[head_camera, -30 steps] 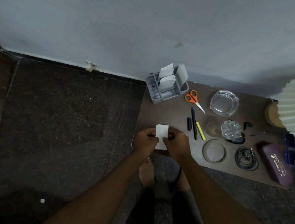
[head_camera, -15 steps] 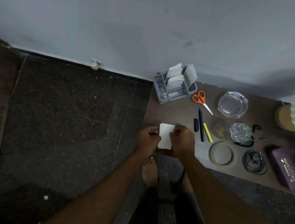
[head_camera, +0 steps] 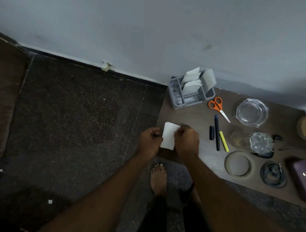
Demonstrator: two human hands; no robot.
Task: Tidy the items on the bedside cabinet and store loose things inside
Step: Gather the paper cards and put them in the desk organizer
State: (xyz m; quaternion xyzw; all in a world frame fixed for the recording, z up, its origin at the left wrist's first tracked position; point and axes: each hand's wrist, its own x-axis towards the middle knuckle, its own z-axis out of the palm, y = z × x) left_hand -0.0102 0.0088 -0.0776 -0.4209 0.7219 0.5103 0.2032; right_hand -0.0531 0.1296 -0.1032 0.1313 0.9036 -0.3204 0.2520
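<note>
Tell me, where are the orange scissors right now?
In the head view, the scissors lie on the cabinet right of the hands, between the grey organizer and the glass ashtray, just beyond the dark pen.

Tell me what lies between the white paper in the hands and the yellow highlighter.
Head view: a short black cap and a long dark pen, between the white paper and the yellow highlighter.

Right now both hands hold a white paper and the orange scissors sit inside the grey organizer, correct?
No: in the head view the orange scissors lie on the cabinet top beside the grey organizer, not inside it. The left hand and right hand do hold the white paper.
</note>
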